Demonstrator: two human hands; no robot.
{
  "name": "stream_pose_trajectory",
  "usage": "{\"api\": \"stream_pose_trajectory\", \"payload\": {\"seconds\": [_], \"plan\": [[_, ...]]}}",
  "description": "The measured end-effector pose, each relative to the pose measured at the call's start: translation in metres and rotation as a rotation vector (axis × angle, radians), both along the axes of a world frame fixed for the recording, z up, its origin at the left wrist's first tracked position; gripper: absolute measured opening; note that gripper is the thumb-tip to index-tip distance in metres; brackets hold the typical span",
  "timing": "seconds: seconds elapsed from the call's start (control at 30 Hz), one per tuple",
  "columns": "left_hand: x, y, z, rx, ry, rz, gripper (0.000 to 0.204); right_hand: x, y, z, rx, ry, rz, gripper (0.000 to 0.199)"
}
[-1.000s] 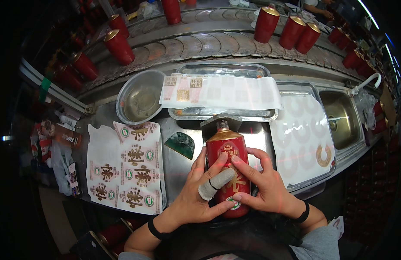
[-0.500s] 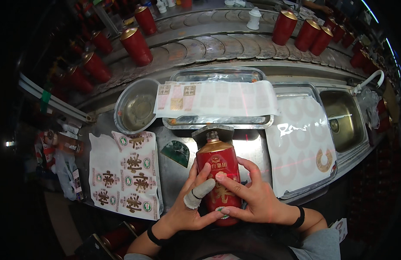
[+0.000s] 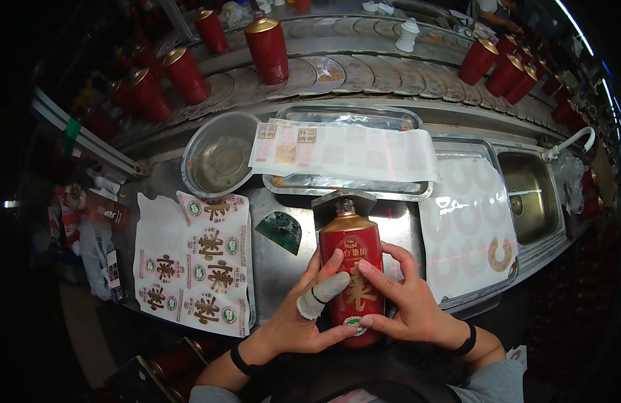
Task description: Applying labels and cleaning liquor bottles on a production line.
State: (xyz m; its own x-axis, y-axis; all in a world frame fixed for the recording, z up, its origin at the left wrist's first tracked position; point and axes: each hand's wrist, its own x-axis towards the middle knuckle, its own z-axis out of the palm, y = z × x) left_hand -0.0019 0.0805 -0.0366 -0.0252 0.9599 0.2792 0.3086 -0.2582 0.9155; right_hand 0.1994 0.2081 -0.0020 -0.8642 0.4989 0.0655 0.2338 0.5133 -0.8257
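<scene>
A red bottle [image 3: 349, 236] with a gold shoulder and bare threaded neck lies tilted back, its neck end by a dark angular rest [image 3: 327, 202]. My left hand [image 3: 294, 317] grips its left side; a pale cloth cot covers one finger. My right hand [image 3: 414, 302] holds the other side, its index fingertip pressing on the front. Between my fingers shows a gold character decal [image 3: 357, 290]. Both thumbs meet low on the bottle, at a small green-and-white round emblem [image 3: 355, 325]. The underside of the bottle is hidden.
Left lies a decal sheet [image 3: 159, 225] beside a dark green scraper [image 3: 279, 232]. A plastic bowl [image 3: 196, 164] and a decal strip [image 3: 364, 154] across a metal tray [image 3: 351, 185] stand behind. Rightward are a ring-decal sheet [image 3: 451, 262] and a sink [image 3: 525, 201]. Red bottles [image 3: 267, 54] ride a conveyor [image 3: 377, 77].
Bottles on the conveyor have moved to the right. The view has shifted slightly. Both hands still hold the bottle, with small finger shifts on its front.
</scene>
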Motion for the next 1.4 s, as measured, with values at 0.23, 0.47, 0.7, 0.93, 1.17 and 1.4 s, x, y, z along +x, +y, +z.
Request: {"api": "stream_pose_trajectory", "payload": {"seconds": [0.23, 0.47, 0.7, 0.93, 1.17, 1.4], "plan": [[-0.004, 0.002, 0.003, -0.006, 0.010, -0.051, 0.078, -0.007, 0.009, 0.010, 0.051, -0.076, -0.056, 0.074], [-0.006, 0.005, 0.004, 0.006, 0.040, -0.047, 0.073, -0.018, 0.009, 0.016, 0.064, -0.171, -0.059, 0.079], [-0.004, 0.004, 0.003, 0.018, 0.004, -0.020, 0.076, -0.019, 0.014, 0.016, 0.035, -0.222, -0.057, 0.091], [-0.005, 0.002, 0.001, 0.038, 0.008, -0.018, 0.080, -0.013, 0.004, 0.017, 0.063, -0.179, -0.008, 0.085], [-0.007, 0.003, 0.000, 0.018, 0.024, -0.035, 0.080, -0.012, 0.001, 0.012, 0.038, -0.137, -0.032, 0.085], [-0.007, 0.003, 0.000, 0.033, 0.022, -0.023, 0.081, -0.015, 0.000, 0.009, 0.074, -0.098, -0.031, 0.085]]}}
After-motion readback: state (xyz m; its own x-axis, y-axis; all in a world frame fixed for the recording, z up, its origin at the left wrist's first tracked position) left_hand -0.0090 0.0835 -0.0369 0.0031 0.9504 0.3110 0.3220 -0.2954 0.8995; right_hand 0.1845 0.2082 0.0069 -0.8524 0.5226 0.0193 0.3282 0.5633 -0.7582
